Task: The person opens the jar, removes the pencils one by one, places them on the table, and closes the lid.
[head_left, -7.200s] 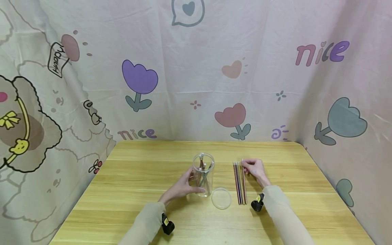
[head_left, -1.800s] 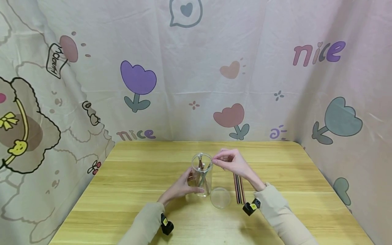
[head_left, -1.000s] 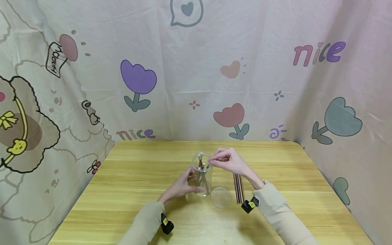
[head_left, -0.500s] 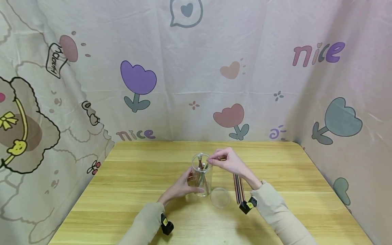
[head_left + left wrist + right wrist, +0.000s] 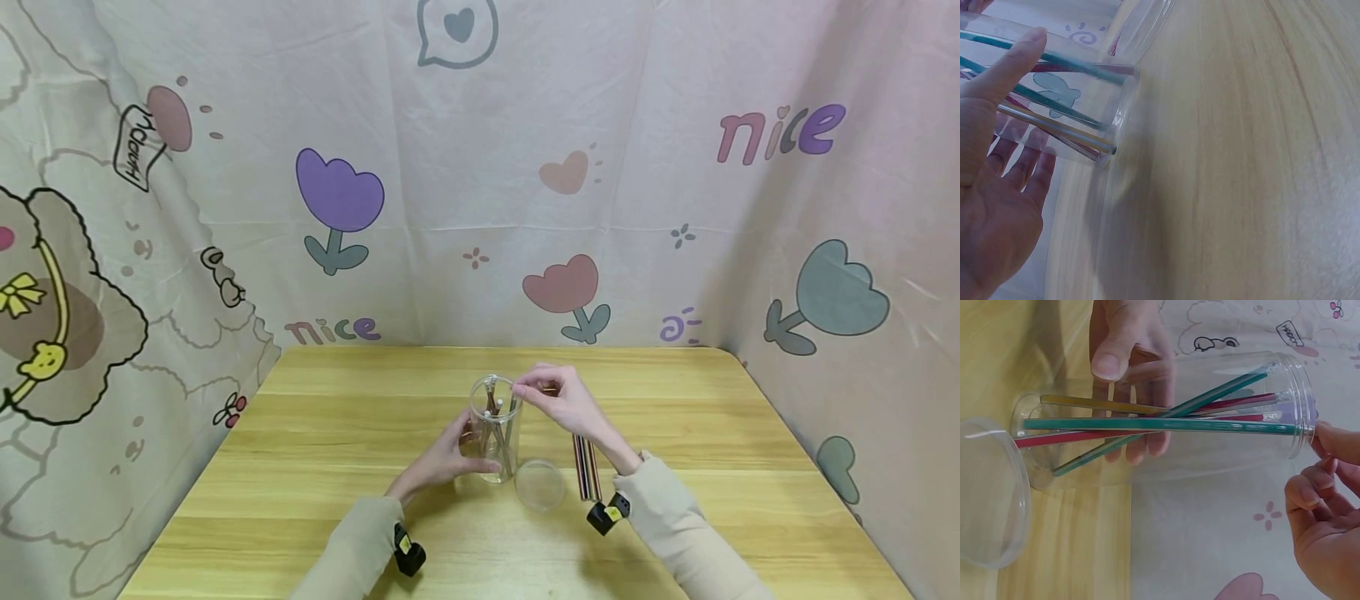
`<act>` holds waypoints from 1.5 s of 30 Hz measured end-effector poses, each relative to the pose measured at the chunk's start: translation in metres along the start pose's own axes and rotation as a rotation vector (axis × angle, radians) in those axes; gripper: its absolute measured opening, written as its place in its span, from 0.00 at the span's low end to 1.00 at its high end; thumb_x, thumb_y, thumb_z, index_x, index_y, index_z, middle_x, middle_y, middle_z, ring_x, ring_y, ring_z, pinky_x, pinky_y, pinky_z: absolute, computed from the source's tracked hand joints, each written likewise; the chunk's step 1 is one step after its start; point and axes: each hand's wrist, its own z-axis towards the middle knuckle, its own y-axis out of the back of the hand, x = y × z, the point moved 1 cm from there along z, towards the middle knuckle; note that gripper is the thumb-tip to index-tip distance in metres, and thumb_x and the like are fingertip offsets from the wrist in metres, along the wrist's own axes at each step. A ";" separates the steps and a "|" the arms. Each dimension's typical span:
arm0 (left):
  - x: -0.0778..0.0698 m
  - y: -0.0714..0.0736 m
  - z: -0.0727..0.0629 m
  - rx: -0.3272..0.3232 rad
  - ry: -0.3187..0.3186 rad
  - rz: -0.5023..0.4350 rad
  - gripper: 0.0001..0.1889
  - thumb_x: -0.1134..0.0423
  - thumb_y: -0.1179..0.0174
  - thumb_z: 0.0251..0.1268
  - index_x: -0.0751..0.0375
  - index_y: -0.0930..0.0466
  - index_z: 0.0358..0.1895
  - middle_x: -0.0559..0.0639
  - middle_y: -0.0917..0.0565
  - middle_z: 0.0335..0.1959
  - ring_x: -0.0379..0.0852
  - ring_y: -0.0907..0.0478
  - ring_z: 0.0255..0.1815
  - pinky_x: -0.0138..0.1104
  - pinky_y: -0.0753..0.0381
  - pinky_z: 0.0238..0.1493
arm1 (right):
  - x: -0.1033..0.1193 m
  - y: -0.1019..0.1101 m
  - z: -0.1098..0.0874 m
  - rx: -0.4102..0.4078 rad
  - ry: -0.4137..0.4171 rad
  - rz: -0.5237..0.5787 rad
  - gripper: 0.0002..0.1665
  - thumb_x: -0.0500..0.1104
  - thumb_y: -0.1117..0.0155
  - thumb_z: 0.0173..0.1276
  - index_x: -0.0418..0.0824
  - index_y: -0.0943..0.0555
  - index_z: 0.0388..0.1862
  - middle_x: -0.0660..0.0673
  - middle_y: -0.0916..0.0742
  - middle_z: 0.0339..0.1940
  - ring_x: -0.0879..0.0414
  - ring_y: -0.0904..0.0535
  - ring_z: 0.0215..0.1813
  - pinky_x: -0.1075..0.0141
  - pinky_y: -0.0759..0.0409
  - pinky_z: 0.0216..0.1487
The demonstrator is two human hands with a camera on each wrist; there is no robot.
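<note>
A tall clear plastic jar [image 5: 516,450] stands upright on the table with several metallic-coloured pencils leaning inside. My left hand [image 5: 446,454] grips its lower wall from the left, thumb in front and fingers behind. At the rim my right hand [image 5: 566,404] pinches the top end of a teal pencil [image 5: 1166,425], whose length reaches down inside the jar along the near-right wall. In the right wrist view another teal pencil crosses it, along with red ones and a gold one [image 5: 1085,403]. The left wrist view shows the pencils' lower ends [image 5: 1094,134] near the jar's bottom.
A round clear lid [image 5: 540,485] lies flat just right of the jar's base. Farther right, several more pencils [image 5: 587,471] lie side by side, their upper part hidden under my right hand. A patterned cloth [image 5: 480,183] hangs behind the wooden table [image 5: 360,375].
My right hand has gone from the row of pencils to the jar's rim. Lately the teal pencil has swung from a slant across the jar to steeper against the right wall. My left hand stays put.
</note>
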 end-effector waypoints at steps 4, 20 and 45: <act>0.000 0.000 0.000 0.003 0.008 -0.009 0.47 0.60 0.24 0.52 0.49 0.41 0.75 0.60 0.27 0.71 0.65 0.31 0.72 0.62 0.34 0.74 | 0.000 -0.002 -0.002 -0.062 0.014 0.019 0.07 0.36 0.34 0.69 0.34 0.13 0.41 0.39 0.15 0.33 0.67 0.27 0.27 0.76 0.28 0.26; -0.001 0.001 -0.001 0.002 0.004 -0.004 0.48 0.59 0.23 0.52 0.48 0.41 0.76 0.60 0.27 0.71 0.66 0.31 0.72 0.63 0.34 0.74 | 0.001 -0.006 -0.006 -0.187 0.174 0.186 0.05 0.28 0.42 0.72 0.26 0.21 0.43 0.42 0.23 0.21 0.65 0.30 0.22 0.75 0.29 0.21; 0.000 0.001 0.000 0.006 0.001 -0.010 0.46 0.58 0.23 0.52 0.46 0.40 0.74 0.59 0.26 0.71 0.65 0.31 0.72 0.64 0.35 0.74 | 0.016 0.004 -0.005 -0.303 0.361 0.330 0.09 0.30 0.53 0.79 0.22 0.29 0.45 0.54 0.09 0.40 0.61 0.20 0.23 0.65 0.23 0.17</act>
